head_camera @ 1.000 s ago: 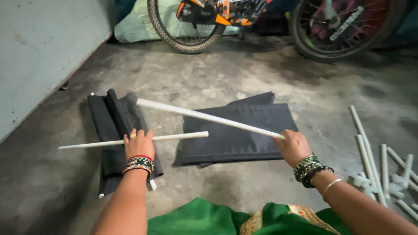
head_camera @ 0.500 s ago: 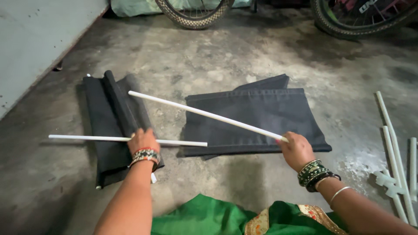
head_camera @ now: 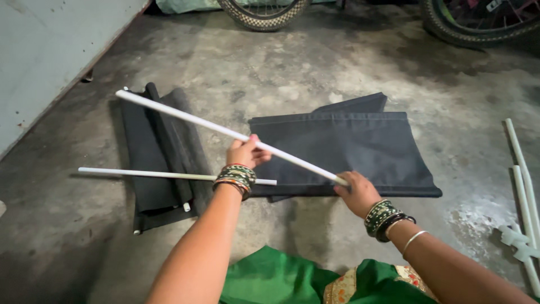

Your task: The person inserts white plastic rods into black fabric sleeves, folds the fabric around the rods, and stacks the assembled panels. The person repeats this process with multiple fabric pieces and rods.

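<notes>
A long white rod (head_camera: pixel 185 117) slants above the floor from upper left to lower right. My right hand (head_camera: pixel 355 193) grips its near end and my left hand (head_camera: pixel 245 152) grips its middle. A second white rod (head_camera: pixel 140 174) lies flat across a folded black cloth (head_camera: pixel 157 157) on the left, just below my left wrist. A wider black cloth panel (head_camera: pixel 349 149) lies spread on the floor under the raised rod. Both wrists wear green and red bangles.
The floor is grey concrete with a pale wall (head_camera: pixel 50 50) on the left. Several white rods and connectors (head_camera: pixel 523 186) lie at the right edge. Bicycle wheels (head_camera: pixel 261 11) stand at the back. Green cloth (head_camera: pixel 275 278) covers my lap.
My left hand let go of the lower rod, which now rests on the left cloth, and took hold of the slanted rod's middle. The slanted rod swung further left.
</notes>
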